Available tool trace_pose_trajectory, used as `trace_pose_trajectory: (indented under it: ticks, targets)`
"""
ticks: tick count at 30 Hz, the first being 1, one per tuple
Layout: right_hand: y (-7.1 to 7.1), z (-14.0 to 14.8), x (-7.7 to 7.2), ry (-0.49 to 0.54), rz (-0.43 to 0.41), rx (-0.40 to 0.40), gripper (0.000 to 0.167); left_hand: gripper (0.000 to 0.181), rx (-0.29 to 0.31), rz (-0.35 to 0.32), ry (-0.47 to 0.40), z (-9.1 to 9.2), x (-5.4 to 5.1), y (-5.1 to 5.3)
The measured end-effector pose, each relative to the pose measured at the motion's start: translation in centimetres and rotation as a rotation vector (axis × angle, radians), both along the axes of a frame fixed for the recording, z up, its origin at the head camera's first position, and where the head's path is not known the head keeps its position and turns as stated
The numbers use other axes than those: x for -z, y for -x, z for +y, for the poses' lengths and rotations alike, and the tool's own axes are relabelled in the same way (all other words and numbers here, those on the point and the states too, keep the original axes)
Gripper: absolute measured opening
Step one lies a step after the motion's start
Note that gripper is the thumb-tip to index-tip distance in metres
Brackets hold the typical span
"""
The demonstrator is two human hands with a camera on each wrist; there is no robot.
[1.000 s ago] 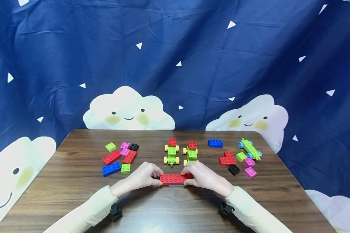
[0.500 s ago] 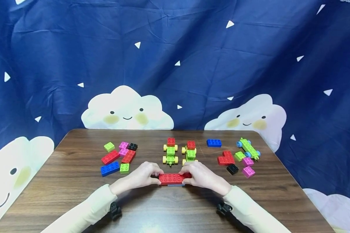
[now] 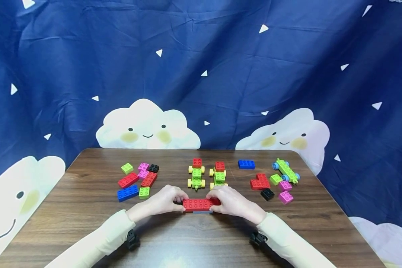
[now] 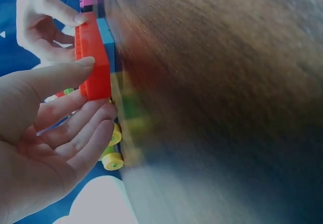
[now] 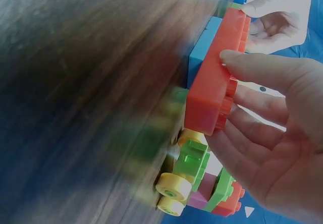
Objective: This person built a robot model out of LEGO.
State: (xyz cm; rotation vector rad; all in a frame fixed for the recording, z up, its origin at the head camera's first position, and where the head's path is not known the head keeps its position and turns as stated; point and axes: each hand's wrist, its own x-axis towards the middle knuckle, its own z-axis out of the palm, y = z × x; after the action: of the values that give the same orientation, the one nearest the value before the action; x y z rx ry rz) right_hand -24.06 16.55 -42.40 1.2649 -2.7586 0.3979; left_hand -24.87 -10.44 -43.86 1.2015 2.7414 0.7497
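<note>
Two red building bricks (image 3: 195, 205) lie end to end in front of me, a seam showing between them. Beneath their middle is a blue brick (image 5: 202, 52), plainest in the wrist views. My left hand (image 3: 163, 201) pinches the left end of the red row, thumb on the near side and fingers behind. At the right end, my right hand (image 3: 236, 204) holds the row the same way. Just beyond the hands stand two green wheeled cars (image 3: 196, 178) with yellow wheels and red bricks at their far ends. The right hand partly hides the nearer parts of one.
Loose bricks lie on the left of the wooden table (image 3: 187, 242), including a long blue brick (image 3: 128, 193). On the right are an L-shaped red group (image 3: 260, 182), a black brick (image 3: 267, 194), pink bricks (image 3: 286, 197) and a green car base (image 3: 287, 171) with blue wheels.
</note>
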Motion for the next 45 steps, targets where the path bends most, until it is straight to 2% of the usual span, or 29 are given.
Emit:
trace_pose_trajectory:
  ticks: [11,21,25,30,36,40,45]
  targets:
    - [0.5,0.3,0.2,-0.010,-0.085,0.009,0.028,0.029,-0.025,-0.038,-0.018,-0.1,-0.2,0.2]
    - [0.2,0.4,0.4,0.012,-0.071,0.018,0.028,0.029,0.004,-0.076,-0.030,-0.5,-0.3,0.6]
    - [0.3,0.4,0.4,0.011,-0.081,0.025,0.028,0.033,0.004,-0.107,-0.077,-0.8,-0.5,1.0]
    - [0.2,0.4,0.4,0.012,-0.079,0.027,0.027,0.039,-0.060,-0.134,-0.169,-0.8,-1.0,2.4]
    - [0.2,0.5,0.4,0.007,-0.076,0.034,0.028,0.040,-0.138,-0.130,-0.250,-0.3,-2.2,4.9]
    - [0.2,0.6,0.4,0.013,-0.070,0.025,0.028,0.042,-0.183,-0.120,-0.260,0.1,-2.9,6.6]
    - [0.1,0.5,0.5,0.024,-0.057,0.007,0.027,0.046,-0.227,-0.104,-0.258,0.7,-3.3,8.3]
